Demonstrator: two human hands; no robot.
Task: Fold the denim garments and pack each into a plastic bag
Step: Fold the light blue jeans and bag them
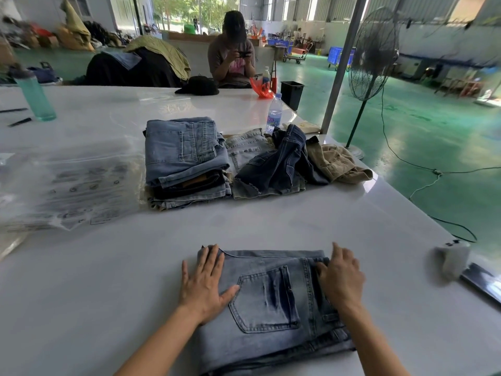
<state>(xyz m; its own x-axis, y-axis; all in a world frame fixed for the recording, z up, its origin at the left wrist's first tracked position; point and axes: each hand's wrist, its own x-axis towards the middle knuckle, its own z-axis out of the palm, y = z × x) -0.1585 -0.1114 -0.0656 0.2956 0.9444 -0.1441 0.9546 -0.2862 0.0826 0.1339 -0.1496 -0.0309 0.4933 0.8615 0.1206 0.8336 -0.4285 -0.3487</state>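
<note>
Folded light-blue jeans (267, 308) lie on the white table (298, 221) right in front of me, back pocket up. My left hand (204, 283) lies flat with straight fingers on the left edge of the jeans. My right hand (340, 278) rests on the waistband at the right, its fingertips curled against the denim. A stack of folded denim (184, 161) sits in the middle of the table. Beside it is a loose heap of dark and pale denim (276, 161). Clear plastic bags (70, 185) lie at the left.
A water bottle (274, 112), a teal bottle (34, 96) and a black cap (199, 86) stand farther back. A beige garment (336, 161) lies near the right table edge. A person sits across the table. A standing fan (372, 55) is at the right.
</note>
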